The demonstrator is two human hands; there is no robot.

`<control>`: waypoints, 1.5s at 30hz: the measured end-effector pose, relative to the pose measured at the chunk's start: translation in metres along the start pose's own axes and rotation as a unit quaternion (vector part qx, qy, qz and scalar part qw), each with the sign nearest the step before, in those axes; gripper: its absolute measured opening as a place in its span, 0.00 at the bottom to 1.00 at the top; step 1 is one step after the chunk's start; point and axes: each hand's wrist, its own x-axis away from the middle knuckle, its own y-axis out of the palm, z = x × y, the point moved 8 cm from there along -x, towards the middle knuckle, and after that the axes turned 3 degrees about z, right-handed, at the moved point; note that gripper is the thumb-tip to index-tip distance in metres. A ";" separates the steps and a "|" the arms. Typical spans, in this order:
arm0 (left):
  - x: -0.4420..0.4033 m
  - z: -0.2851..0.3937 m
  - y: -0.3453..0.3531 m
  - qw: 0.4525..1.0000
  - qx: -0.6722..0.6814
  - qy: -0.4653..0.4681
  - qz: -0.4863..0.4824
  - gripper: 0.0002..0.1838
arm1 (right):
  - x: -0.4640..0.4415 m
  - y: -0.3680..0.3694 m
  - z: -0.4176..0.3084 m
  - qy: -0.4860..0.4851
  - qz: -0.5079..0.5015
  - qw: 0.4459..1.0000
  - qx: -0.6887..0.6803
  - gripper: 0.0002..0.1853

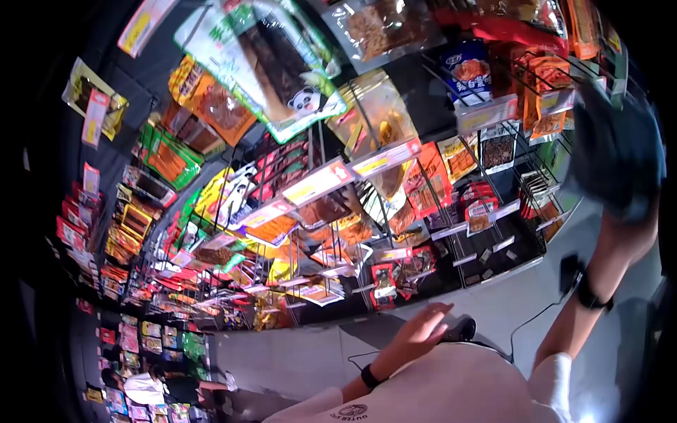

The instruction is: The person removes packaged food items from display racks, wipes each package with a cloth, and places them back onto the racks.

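Note:
My left hand (421, 330) is held in front of my body with its fingers stretched out and nothing in them. A black band circles that wrist. At the upper right, my raised right hand (630, 236) is mostly covered by a dark blue-grey cloth (613, 155), blurred and bunched around the fingers. The cloth is beside the end of the hanging racks, near the orange snack packets (546, 88). Whether it touches them I cannot tell. The fingers under it are hidden.
Wire hooks with snack bags and price tags (317, 181) fill the shelving ahead. A large green-and-white panda bag (282, 77) hangs close by. A cable (532, 321) runs near my body over the grey floor (282, 356). Another person (144, 388) is at the lower left.

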 end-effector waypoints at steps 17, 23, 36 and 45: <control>0.153 -0.084 -0.160 0.991 0.008 -0.031 0.126 0.20 | 0.378 -0.084 0.160 0.570 -0.145 0.808 0.031 0.21; 0.210 -0.107 -0.218 0.965 -0.022 -0.098 0.240 0.23 | 0.476 -0.042 0.178 0.645 -0.235 0.726 0.039 0.22; 0.327 -0.185 -0.451 0.803 -0.101 -0.130 0.572 0.23 | 0.754 -0.015 0.244 0.827 -0.373 0.410 0.094 0.35; 0.363 -0.208 -0.614 0.782 -0.102 -0.104 0.606 0.26 | 0.882 0.079 0.270 0.829 -0.441 0.331 0.093 0.30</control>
